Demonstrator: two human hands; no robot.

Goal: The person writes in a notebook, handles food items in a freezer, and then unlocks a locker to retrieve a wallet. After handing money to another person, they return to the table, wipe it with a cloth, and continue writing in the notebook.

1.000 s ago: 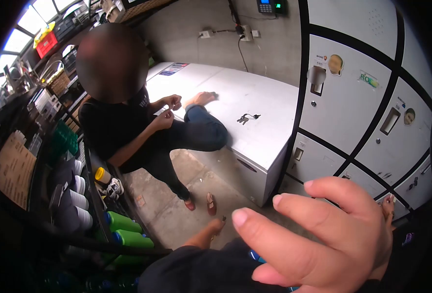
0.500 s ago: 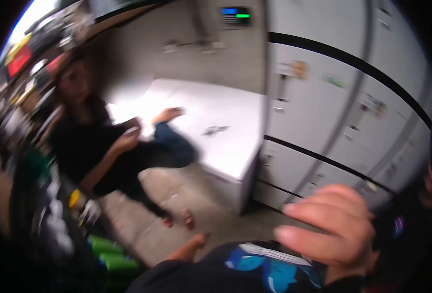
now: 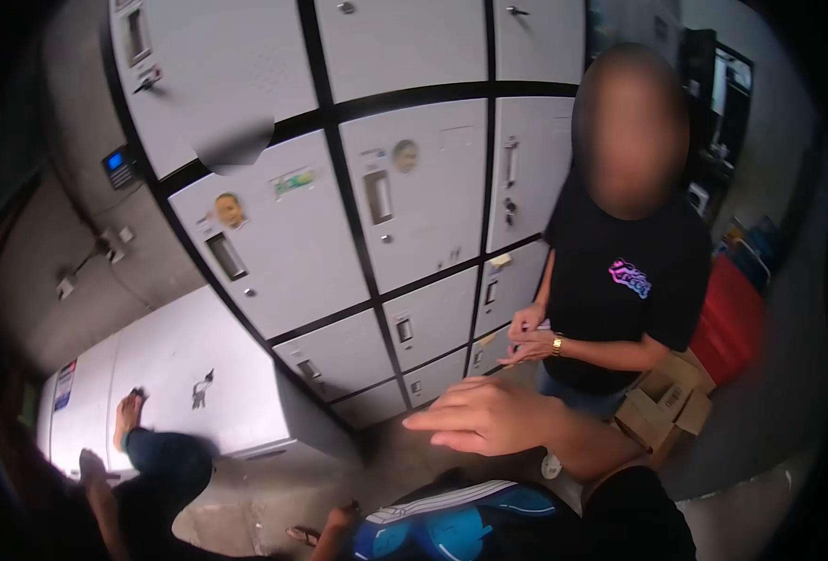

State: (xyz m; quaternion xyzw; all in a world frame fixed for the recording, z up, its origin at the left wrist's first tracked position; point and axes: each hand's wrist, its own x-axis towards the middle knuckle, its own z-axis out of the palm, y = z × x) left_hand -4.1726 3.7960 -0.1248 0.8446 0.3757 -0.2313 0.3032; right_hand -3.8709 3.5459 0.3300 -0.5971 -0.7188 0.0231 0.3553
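My right hand [image 3: 489,414] is raised in front of my chest, fingers stretched out and pointing left. Nothing shows in it. Below it is my dark shirt with a blue print [image 3: 460,533]. At the bottom edge, my left hand [image 3: 341,525] hangs low beside the shirt; its fingers are too small and partly hidden to read. Behind my right hand stand grey lockers [image 3: 414,210] with handles and stickers. A person in a black T-shirt [image 3: 610,290] stands nearby on the right, their hands [image 3: 531,341] together at the waist, with a gold watch [image 3: 557,346] on one wrist.
A white low cabinet [image 3: 255,383] on the left carries a bunch of keys [image 3: 201,388]. A seated person's jeans leg [image 3: 166,458] rests against it. Cardboard boxes [image 3: 666,402] and a red object [image 3: 736,313] stand at right. A small wall device [image 3: 117,166] shows a blue screen.
My view has swung right, bringing the standing person and boxes into sight. My right hand's curled fingers have straightened, and it now appears nearer the middle. The seated person has slid toward the lower left.
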